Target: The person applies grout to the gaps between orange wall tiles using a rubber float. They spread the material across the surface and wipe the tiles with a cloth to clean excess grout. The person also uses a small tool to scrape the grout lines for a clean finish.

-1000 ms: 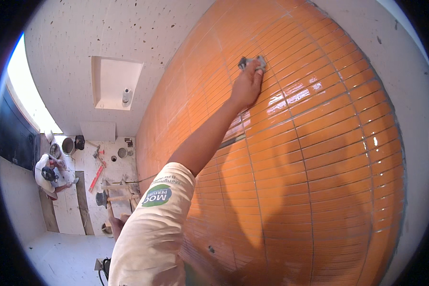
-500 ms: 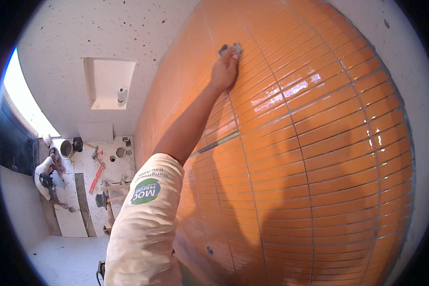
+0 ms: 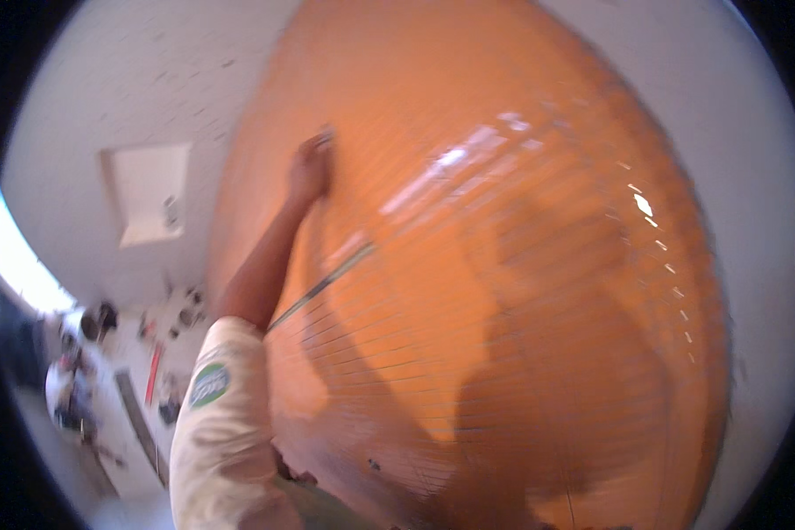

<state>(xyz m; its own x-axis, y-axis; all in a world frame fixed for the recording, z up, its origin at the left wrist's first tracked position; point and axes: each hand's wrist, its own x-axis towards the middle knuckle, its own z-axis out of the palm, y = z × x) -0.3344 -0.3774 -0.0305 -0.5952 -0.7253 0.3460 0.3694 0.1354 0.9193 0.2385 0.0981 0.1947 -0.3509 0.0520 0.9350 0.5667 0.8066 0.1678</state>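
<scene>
My left hand (image 3: 309, 172) reaches up along a wall of glossy orange tiles (image 3: 406, 309), at the end of a bare forearm and a pale short sleeve (image 3: 230, 433). Its fingers are closed round a small grey wad (image 3: 327, 134), pressed against the tiles. Motion blur hides whether the wad is a cloth or a sponge. A narrow slot (image 3: 331, 278), greyish-green, crosses the tiles below the hand. Beside my sleeve is a small brown shape (image 3: 305, 478) that I cannot make out. My right hand does not show.
To the left, a white speckled wall has a recessed niche (image 3: 155, 190) with a small cylinder in it. Lower left, another person (image 3: 66, 389) crouches on the floor among buckets (image 3: 88, 324), a red bar (image 3: 154, 375) and a grey plank (image 3: 141, 424).
In the picture, my left hand has shifted left and slightly down with the grey wad. The whole view has swung too, and is now blurred.
</scene>
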